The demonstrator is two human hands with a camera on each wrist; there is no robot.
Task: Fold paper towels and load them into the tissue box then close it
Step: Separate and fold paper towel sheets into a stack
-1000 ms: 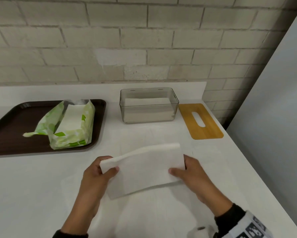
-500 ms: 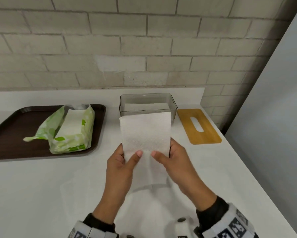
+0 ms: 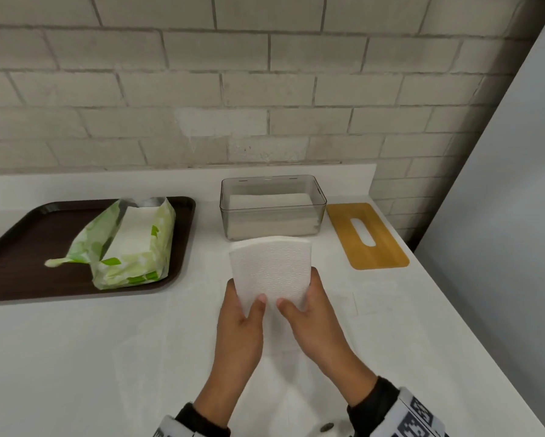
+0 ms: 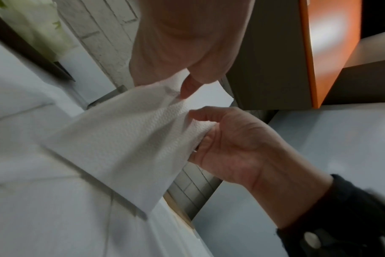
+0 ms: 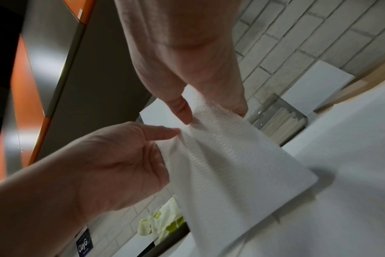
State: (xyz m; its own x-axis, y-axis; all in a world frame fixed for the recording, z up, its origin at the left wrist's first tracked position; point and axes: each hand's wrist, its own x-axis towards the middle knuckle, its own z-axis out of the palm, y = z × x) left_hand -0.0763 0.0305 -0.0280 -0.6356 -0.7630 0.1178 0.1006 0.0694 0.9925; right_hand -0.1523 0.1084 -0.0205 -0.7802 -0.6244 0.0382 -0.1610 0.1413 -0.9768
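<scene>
A folded white paper towel (image 3: 271,272) stands upright between my two hands above the white counter, just in front of the clear tissue box (image 3: 272,212). My left hand (image 3: 249,310) pinches its lower left edge, thumb in front. My right hand (image 3: 299,307) pinches the lower right edge the same way. The towel's top edge is a rounded fold. The box is uncovered and holds a low stack of white towels. In the left wrist view the towel (image 4: 121,139) hangs between both thumbs. In the right wrist view the towel (image 5: 231,165) slopes down toward the counter.
A bamboo lid (image 3: 365,234) with a slot lies flat right of the box. At left, a dark brown tray (image 3: 19,241) carries an opened green-and-white towel pack (image 3: 129,244). A faint flat white sheet (image 3: 328,310) lies under my hands. The counter's right edge (image 3: 473,329) runs diagonally near my right arm.
The towel went from wide and level to tall and upright, and now it is shorter with a fold at the top. My hands came close together at its lower edge.
</scene>
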